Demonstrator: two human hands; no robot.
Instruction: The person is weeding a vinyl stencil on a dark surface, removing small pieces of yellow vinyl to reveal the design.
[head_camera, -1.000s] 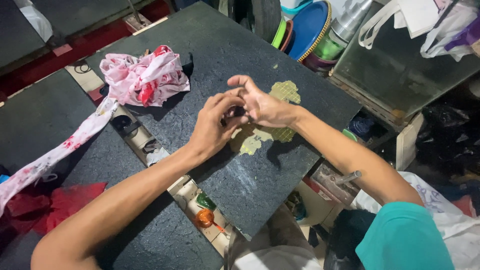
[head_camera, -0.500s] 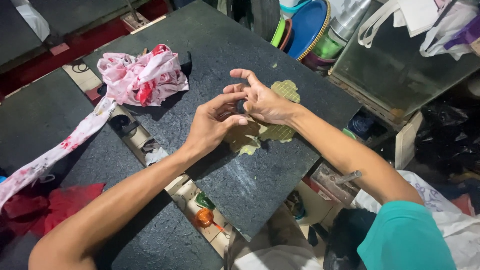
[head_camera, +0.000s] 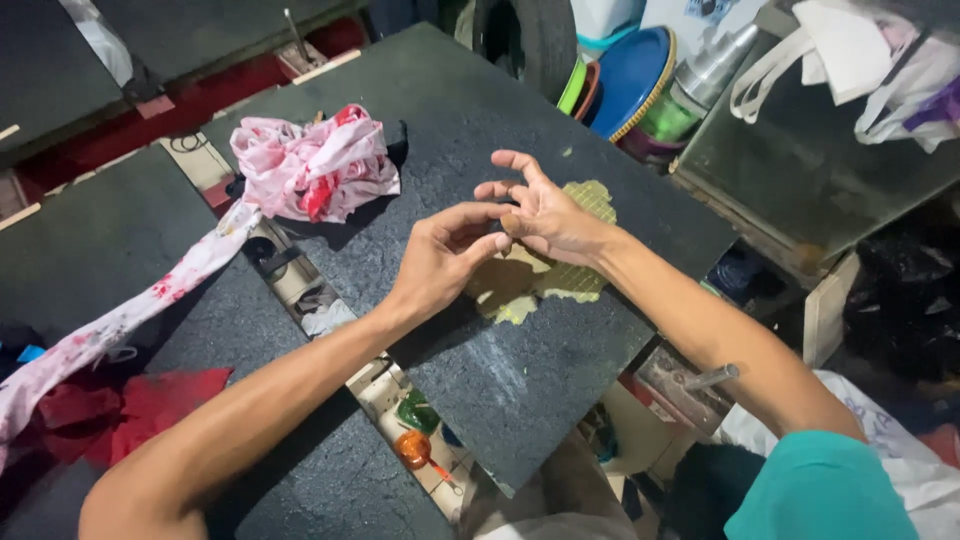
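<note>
Left hand (head_camera: 445, 262) pinches at the fingertips of the right hand (head_camera: 545, 215), whose fingers are spread; anything gripped is too small to tell. Both hover over the yellow-green mesh fabric patch (head_camera: 545, 275) on the dark stone worktop (head_camera: 420, 130); a crumpled pink floral cloth (head_camera: 310, 165) lies far left. Judged step: picking something off the fingers; fine pinching is needed.

A dark slab (head_camera: 500, 400) bears yellow-green fabric (head_camera: 560, 280) and crumpled pink cloth (head_camera: 310, 165).

Your left hand (head_camera: 440, 262) and right hand (head_camera: 548, 215) are bare, with no gloves, rings or wristbands showing. Both forearms are uncovered up to the elbows and lean in build. At your right shoulder, a short teal sleeve (head_camera: 815, 485) of smooth, plain fabric shows.
</note>
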